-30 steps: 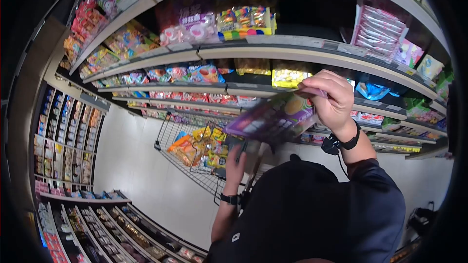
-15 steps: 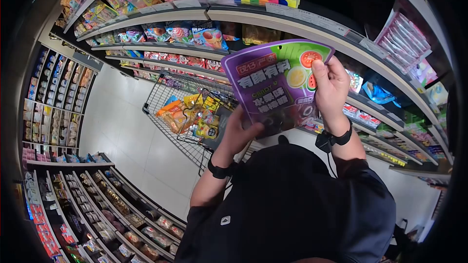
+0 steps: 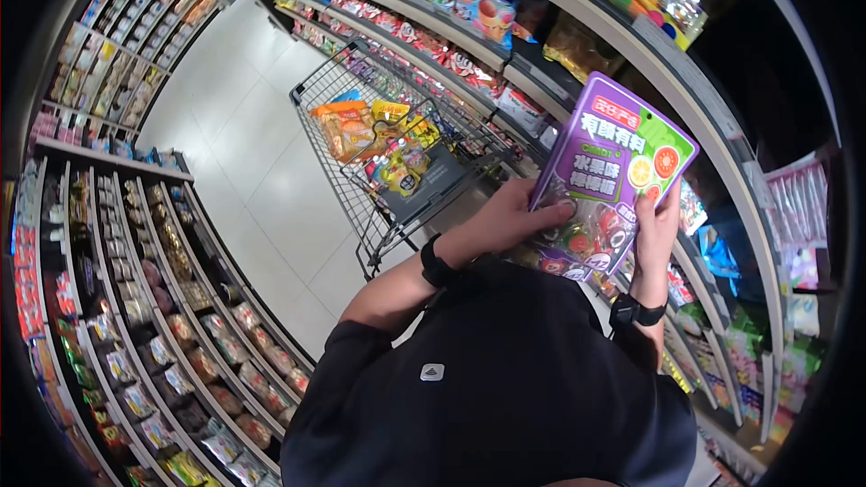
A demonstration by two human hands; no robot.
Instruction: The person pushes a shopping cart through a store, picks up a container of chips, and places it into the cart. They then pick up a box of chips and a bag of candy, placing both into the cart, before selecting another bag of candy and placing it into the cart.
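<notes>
A purple and green bag of lollipops (image 3: 600, 176) is held tilted in front of my chest, its printed front facing me. My left hand (image 3: 516, 218) grips its lower left side, the thumb lying across the clear window. On the right edge, my right hand (image 3: 657, 225) is closed with the thumb on the front. Wrapped candies show through the window at the bottom. Both wrists wear black bands. The fingers behind the bag are hidden.
A wire shopping cart (image 3: 388, 153) stands left of the bag, with an orange snack bag (image 3: 345, 131) and several yellow packets inside. Candy shelves (image 3: 492, 54) run along the right. More stocked shelves (image 3: 171, 307) curve along the left, past the pale tiled floor (image 3: 244, 140).
My view has turned, so the cart and shelves sit differently. The lollipop bag has moved right and lower and tilted clockwise, and its window is now brighter. Both hands keep hold of it.
</notes>
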